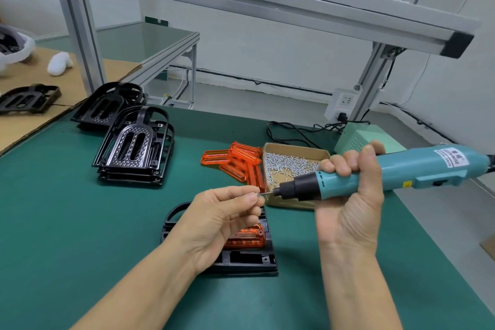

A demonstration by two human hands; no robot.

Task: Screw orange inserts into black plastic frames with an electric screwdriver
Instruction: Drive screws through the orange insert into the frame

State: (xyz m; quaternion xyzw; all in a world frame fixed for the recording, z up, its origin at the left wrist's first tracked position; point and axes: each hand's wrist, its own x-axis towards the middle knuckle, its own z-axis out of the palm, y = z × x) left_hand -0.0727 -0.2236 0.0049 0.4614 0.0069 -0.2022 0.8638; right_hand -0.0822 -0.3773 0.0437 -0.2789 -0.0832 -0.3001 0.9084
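1. Here, in the head view, a person's two bare forearms reach over a green work mat (80, 222) on a bench.
2. The right hand (351, 195) wraps its fingers around the barrel of a teal electric screwdriver (388, 171), held nearly level with its black nose pointing left.
3. The left hand (219, 220) pinches a small silver screw (259, 194) between thumb and forefinger, right at the tip of the screwdriver's bit.
4. Under the left hand, a black plastic frame (241, 262) lies flat on the mat with an orange insert (249, 238) seated in it; the hand hides part of both.
5. Behind the hands, a shallow cardboard box (294, 202) holds a heap of loose silver screws (289, 163).
6. Just left of the box, touching it, lies a pile of loose orange inserts (235, 163).
7. Farther left stands a stack of black frames (134, 153), with another black frame (104, 107) behind it near an aluminium post (80, 35).
8. A pale green power unit (356, 136) sits behind the box, with black cables (289, 131) beside it.
9. At far left, a sheet of cardboard (40, 115) carries one more dark frame (26, 99).
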